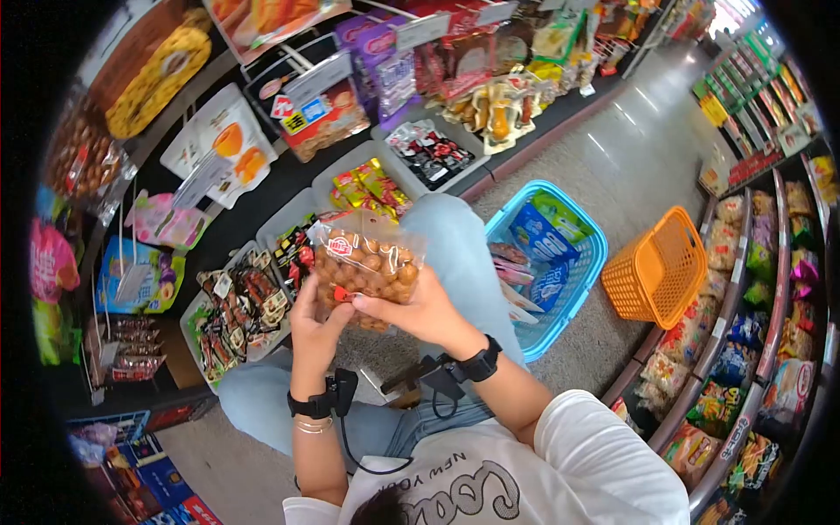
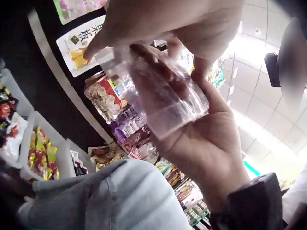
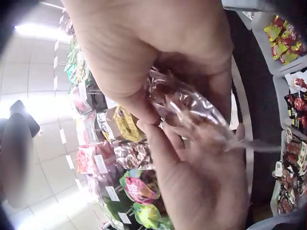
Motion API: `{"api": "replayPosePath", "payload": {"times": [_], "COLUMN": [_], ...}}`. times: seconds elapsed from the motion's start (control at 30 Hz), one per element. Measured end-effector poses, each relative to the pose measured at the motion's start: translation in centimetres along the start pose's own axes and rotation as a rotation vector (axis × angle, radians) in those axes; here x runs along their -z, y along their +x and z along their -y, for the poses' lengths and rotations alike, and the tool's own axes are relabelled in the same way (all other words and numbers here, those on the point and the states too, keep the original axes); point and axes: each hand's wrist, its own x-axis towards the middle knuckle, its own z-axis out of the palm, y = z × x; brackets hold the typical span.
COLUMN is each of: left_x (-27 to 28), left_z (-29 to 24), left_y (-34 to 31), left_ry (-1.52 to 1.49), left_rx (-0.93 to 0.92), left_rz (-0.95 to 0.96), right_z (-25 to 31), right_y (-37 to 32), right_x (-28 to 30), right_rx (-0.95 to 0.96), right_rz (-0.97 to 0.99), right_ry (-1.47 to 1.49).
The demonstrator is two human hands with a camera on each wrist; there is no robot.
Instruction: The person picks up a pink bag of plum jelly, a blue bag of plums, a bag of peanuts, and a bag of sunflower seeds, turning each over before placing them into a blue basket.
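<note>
A clear plastic bag of round brown nuts (image 1: 367, 265), with a red logo label, is held up between both hands over the lap. My left hand (image 1: 315, 328) grips its left side, thumb on the front. From the right, my right hand (image 1: 424, 306) holds the other side, its thumb near a small red mark on the bag. In the left wrist view the clear bag (image 2: 168, 108) lies against the right palm (image 2: 206, 139). The right wrist view shows the crinkled bag (image 3: 192, 108) between the hands, with the left palm (image 3: 206, 177) beneath it.
Grey bins of small packets (image 1: 241, 306) and hanging snack bags (image 1: 223, 149) line the shelf ahead and left. A blue basket (image 1: 597, 254) holding packages stands right of the knee, beside an orange basket (image 1: 652, 271). Curved shelves of packets (image 1: 735, 359) run along the right.
</note>
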Motion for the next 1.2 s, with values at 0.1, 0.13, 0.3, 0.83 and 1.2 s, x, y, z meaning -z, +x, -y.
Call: {"api": "replayPosePath", "payload": {"times": [0.1, 0.13, 0.3, 0.83, 1.2], "left_x": [-3.8, -5.3, -13.5, -12.4, -7.0], "left_z": [-0.4, -0.6, -1.3, 1.7, 2.6], "left_y": [1.6, 2.2, 4.8, 7.7, 7.9], "left_ry": [-0.062, -0.017, 0.13, -0.149, -0.198], "left_rx": [-0.122, -0.129, -0.214, 0.055, 0.077], "left_rz": [0.089, 0.113, 0.241, 0.007, -0.155], "right_z": [3.8, 4.9, 11.0, -6.3, -15.5], "right_y": [-0.7, -1.0, -3.8, -3.1, -4.5], "right_x": [3.3, 4.6, 10.0, 32.8, 37.2], "right_rx": [0.083, 0.135, 0.323, 0.035, -0.305], "right_rz": [-0.18, -0.258, -0.485, -0.77, -0.687], "right_ry": [-0.117, -0.17, -0.281, -0.942, -1.017]}}
